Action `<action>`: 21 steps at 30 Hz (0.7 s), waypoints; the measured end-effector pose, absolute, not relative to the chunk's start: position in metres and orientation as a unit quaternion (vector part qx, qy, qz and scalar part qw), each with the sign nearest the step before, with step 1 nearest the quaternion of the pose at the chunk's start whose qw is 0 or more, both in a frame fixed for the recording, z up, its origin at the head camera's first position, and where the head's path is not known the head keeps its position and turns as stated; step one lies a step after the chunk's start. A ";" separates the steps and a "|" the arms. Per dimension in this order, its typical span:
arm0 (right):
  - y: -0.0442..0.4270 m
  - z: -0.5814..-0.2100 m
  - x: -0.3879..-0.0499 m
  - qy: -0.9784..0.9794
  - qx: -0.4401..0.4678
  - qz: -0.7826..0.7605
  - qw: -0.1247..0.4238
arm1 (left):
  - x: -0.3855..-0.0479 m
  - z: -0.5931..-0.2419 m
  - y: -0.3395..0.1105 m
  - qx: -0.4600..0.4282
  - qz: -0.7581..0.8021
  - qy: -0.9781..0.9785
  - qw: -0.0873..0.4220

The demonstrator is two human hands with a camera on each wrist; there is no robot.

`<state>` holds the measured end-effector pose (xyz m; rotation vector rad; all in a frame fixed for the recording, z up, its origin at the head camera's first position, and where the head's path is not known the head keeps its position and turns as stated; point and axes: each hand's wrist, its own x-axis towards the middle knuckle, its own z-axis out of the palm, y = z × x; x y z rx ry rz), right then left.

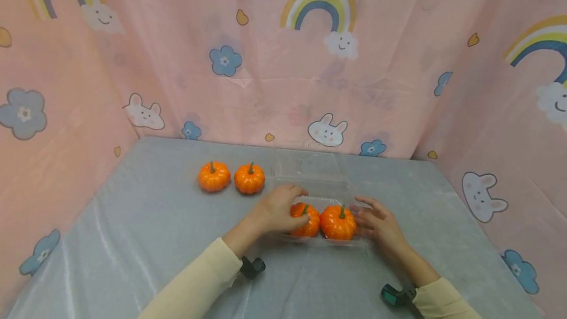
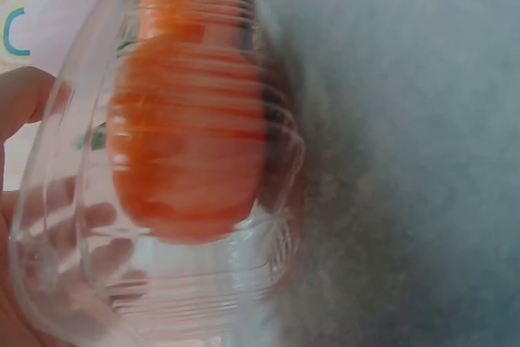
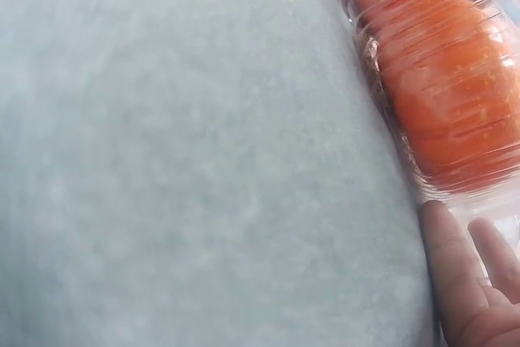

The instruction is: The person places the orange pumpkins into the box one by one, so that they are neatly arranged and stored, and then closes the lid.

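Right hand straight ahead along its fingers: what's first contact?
Likely the clear container's right end wall, with the nearer pumpkin just inside. The right hand's fingertips are already at or very near that wall; any gap is unclear.

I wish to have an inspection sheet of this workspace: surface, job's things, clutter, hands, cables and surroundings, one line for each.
Surface: grey tabletop, with light creases at the left front.
Job's things: clear box, its lid open behind; left boxed pumpkin and right boxed pumpkin inside; two loose pumpkins on the table behind, to the left. Stems point up.
Clutter: nothing seen.
Hands: left hand at the left boxed pumpkin, contact unclear; right hand at the box's right end, fingers extended. Each wrist wears a dark device.
Cables: nothing seen.
Surroundings: pink curtain printed with rainbows, flowers and rabbits.
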<state>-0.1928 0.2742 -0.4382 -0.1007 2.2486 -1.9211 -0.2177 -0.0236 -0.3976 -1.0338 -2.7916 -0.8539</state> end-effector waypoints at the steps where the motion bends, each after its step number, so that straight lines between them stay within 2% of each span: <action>1: 0.274 -0.439 -0.193 0.757 -0.035 -0.646 0.090 | -0.218 -0.396 -0.024 -0.332 -0.277 -0.901 0.027; 7: 0.273 -0.440 -0.192 0.762 -0.038 -0.642 0.079 | -0.218 -0.388 -0.028 -0.310 -0.264 -0.912 0.051; 21: 0.274 -0.441 -0.193 0.763 -0.035 -0.641 0.076 | -0.226 -0.368 -0.050 -0.259 -0.288 -0.920 0.067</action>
